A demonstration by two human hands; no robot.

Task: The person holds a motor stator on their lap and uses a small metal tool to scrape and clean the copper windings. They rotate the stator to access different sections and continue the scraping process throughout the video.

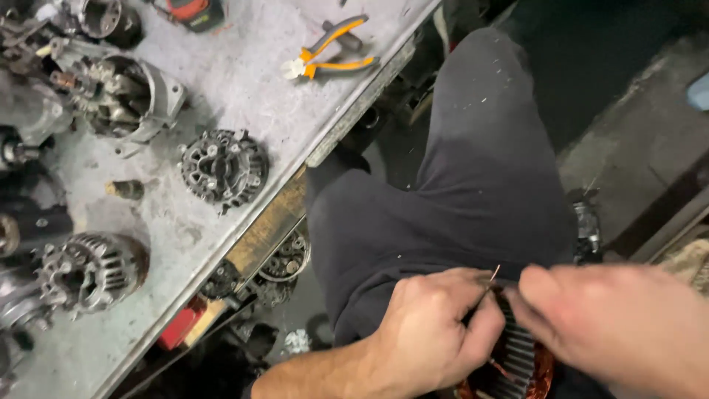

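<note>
A ring-shaped stator (517,358) with a dark toothed core and copper windings rests on my lap at the bottom right. My left hand (432,329) grips its near rim and pinches a thin copper wire that sticks up between my hands. From the right, my right hand (624,321) closes its fingers on the stator's top edge beside that wire. Both hands cover most of the stator. My dark trouser leg (480,170) runs up the middle of the view.
A grey metal workbench (244,81) fills the left, with its edge running diagonally. On it lie orange-handled pliers (329,55), an alternator end cover (224,168), an alternator (92,270), an open housing (122,92) and a red-black tool (190,11). More parts sit under the bench (284,262).
</note>
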